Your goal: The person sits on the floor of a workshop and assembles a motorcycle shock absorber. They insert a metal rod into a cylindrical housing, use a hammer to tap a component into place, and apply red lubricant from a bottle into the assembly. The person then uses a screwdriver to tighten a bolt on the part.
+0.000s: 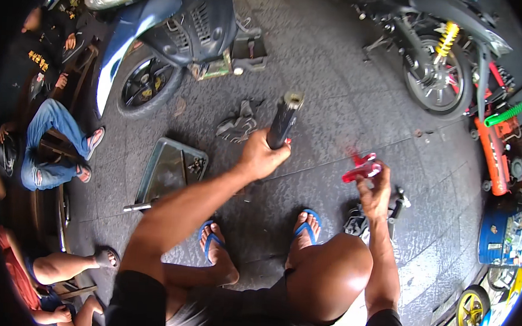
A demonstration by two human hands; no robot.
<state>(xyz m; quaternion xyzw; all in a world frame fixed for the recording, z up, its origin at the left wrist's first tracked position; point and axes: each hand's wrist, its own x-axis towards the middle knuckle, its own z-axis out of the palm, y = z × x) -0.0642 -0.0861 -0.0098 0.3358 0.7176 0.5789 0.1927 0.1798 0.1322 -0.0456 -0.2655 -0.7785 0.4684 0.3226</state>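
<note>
My left hand (264, 154) is closed around a dark metal tube (282, 125), held upright above the floor, its open silver top toward me. My right hand (374, 188) grips a shiny red object (365, 171), partly blurred, too unclear to name exactly. On the floor beyond my left hand lie grey metal parts (236, 124). A metal tray (157, 171) with small parts and a rod sits left of my feet. Black and silver parts (356, 216) lie beside my right knee, partly hidden by my right arm.
Scooter (180, 20) at upper left; motorcycle (437, 72) at upper right. People (56, 138) sit along the left on wooden benches. An orange jack (491, 159), green hose (512, 109), blue drum (498, 234) and yellow wheel (470, 313) line the right side.
</note>
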